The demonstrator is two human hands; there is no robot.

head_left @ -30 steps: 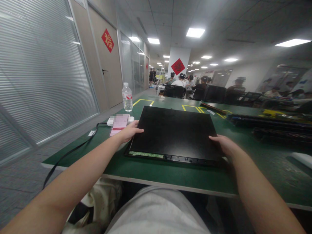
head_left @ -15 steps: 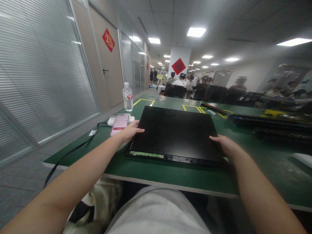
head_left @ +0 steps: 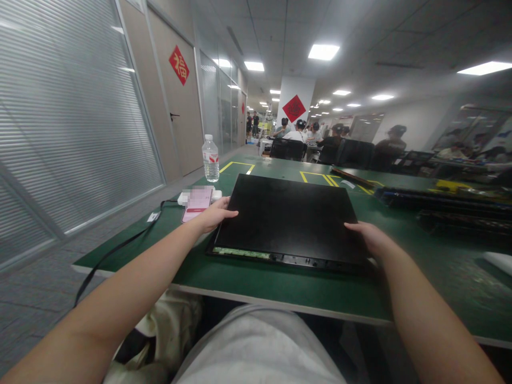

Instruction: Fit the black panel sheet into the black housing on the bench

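A flat black display panel (head_left: 288,218) lies on the green table in front of me, its dark face up. Along its near edge runs a strip with a green circuit board (head_left: 242,253) at the left and dark frame parts to the right. My left hand (head_left: 218,215) grips the panel's left edge, thumb on the face and fingers hidden beneath. At the opposite edge, my right hand (head_left: 370,237) holds the panel the same way, its thumb on top and its other fingers mostly out of sight.
Left of the panel are a phone (head_left: 197,205), a white power strip (head_left: 186,198) with a black cable, and a water bottle (head_left: 210,159). Long dark strips (head_left: 432,202) lie on the green table (head_left: 276,285) at the right. Several people sit beyond.
Almost nothing differs. Both hands keep their hold on the display panel, and the whole view has shifted very slightly.
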